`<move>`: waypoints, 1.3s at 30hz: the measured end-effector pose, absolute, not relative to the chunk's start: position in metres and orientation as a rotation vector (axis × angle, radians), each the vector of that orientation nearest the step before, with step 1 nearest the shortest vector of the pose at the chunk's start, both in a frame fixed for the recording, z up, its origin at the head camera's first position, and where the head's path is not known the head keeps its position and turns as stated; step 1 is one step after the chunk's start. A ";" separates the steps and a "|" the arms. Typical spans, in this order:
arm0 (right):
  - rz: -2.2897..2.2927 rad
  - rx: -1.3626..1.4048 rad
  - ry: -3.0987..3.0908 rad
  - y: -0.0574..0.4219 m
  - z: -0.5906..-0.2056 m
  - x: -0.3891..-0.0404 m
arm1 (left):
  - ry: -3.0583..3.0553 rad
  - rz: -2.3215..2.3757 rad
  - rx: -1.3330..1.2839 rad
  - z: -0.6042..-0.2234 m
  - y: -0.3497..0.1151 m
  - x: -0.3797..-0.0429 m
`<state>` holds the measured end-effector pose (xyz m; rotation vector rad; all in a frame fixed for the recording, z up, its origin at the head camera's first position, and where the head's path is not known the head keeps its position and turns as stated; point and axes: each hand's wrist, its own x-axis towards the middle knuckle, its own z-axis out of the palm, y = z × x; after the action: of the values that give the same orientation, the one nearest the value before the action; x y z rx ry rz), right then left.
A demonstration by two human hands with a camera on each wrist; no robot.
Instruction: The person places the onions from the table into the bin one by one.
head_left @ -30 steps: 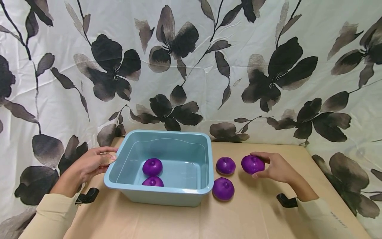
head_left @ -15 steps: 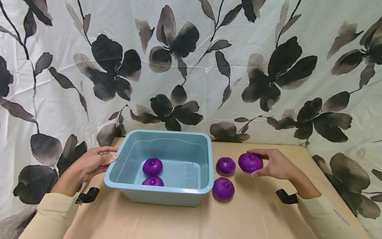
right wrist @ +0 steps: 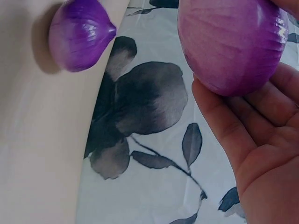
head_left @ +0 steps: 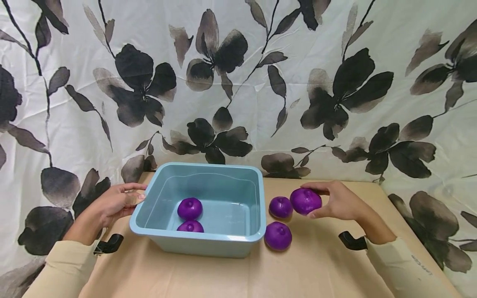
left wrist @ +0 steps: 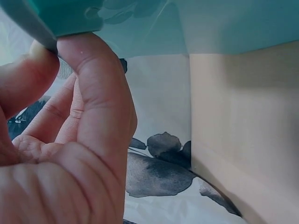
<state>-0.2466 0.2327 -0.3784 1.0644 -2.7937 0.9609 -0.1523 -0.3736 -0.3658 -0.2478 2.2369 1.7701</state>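
My right hand (head_left: 337, 202) grips a glossy purple onion (head_left: 306, 201) between thumb and fingers, held above the table at the right of the tub. The right wrist view shows the same held onion (right wrist: 233, 44) close up, cut off by the frame's top. My left hand (head_left: 118, 203) pinches the left rim of a light blue plastic tub (head_left: 212, 239); in the left wrist view, thumb and index finger (left wrist: 100, 93) meet at that rim. Two purple onions (head_left: 190, 209) lie inside the tub, the nearer one partly hidden by the front wall. Two more onions (head_left: 278, 236) rest on the table beside it.
A tan table (head_left: 309, 265) carries the tub. Behind it and at its sides hangs a white cloth (head_left: 261, 111) with dark flower prints. The loose onion at the back (head_left: 281, 207) sits close beside the held one.
My right hand has moved left with the onion, closer to the tub and the loose onions. The left hand and the tub have stayed in place.
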 end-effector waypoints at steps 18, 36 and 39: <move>1.004 1.085 -2.820 0.208 -0.365 -0.242 | 2.244 1.769 -0.232 -0.368 -0.375 -0.152; 1.004 1.242 -2.745 0.182 -0.351 -0.243 | 2.254 1.756 -0.261 -0.368 -0.373 -0.151; 1.011 1.258 -2.743 0.178 -0.348 -0.243 | 2.258 1.753 -0.260 -0.367 -0.373 -0.151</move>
<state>-0.2432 0.1784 -0.3475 1.2582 -2.7429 1.0114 -0.1505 -0.3732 -0.3674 -0.2598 2.2576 1.7531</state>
